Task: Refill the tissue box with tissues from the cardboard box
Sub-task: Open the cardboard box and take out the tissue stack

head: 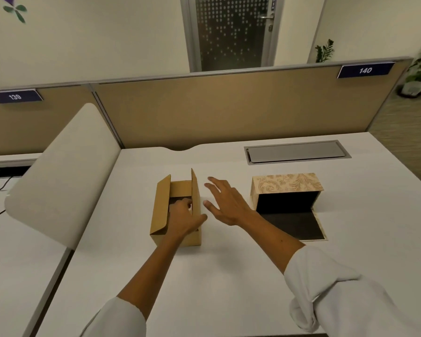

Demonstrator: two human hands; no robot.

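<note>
Head view: left hand (184, 218) inside cardboard box (159, 210), right hand (225, 201) beside.

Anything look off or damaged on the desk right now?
Nothing stands out. The cardboard box sits upright, flaps open, left hand inside; the tissue box lies open-sided, its flap flat on the desk.

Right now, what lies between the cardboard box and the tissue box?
In the head view, only the open right hand, held over bare desk, lies between the cardboard box and the tissue box.

My white table (229, 276) carries the open cardboard box (195, 237) and, well apart, the patterned tissue box (287, 183).
</note>
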